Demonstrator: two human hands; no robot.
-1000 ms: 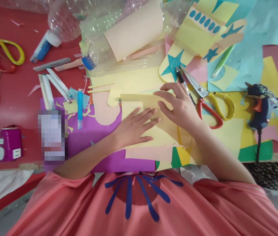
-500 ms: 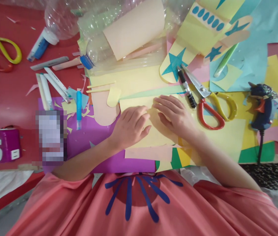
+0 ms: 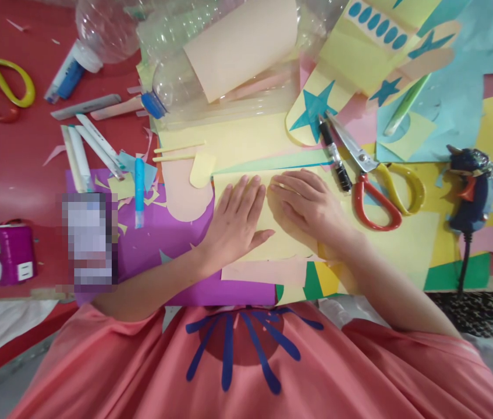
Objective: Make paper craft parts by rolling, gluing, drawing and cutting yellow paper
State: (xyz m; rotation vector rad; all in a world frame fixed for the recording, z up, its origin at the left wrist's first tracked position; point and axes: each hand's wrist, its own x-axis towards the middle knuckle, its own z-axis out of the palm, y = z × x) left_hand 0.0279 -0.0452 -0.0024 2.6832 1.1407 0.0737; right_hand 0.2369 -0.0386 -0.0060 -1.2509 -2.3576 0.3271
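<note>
A pale yellow sheet of paper [image 3: 272, 247] lies in front of me, over pink, purple and green sheets. Flat on its left part is my left hand [image 3: 237, 224], fingers stretched out and thumb apart. My right hand [image 3: 305, 201] rests on the right part, palm down, with its fingers extended and slightly bent. Neither hand grips anything. Just right of my right hand lie a black pen [image 3: 334, 154] and scissors [image 3: 372, 169] with one red and one yellow handle. A pink rounded paper piece [image 3: 185, 195] is left of my left hand.
A blurred-out phone [image 3: 91, 238] and a blue marker [image 3: 139, 192] lie to the left. Clear plastic bottles [image 3: 176, 87] and rolled peach paper [image 3: 246, 46] are at the back. A dark blue corded tool [image 3: 468, 192] sits right. More scissors [image 3: 6, 84] lie far left.
My left hand has flattened, its fingers now straighter and reaching further up the sheet. My right hand stays in nearly the same place. The view has shifted slightly.
</note>
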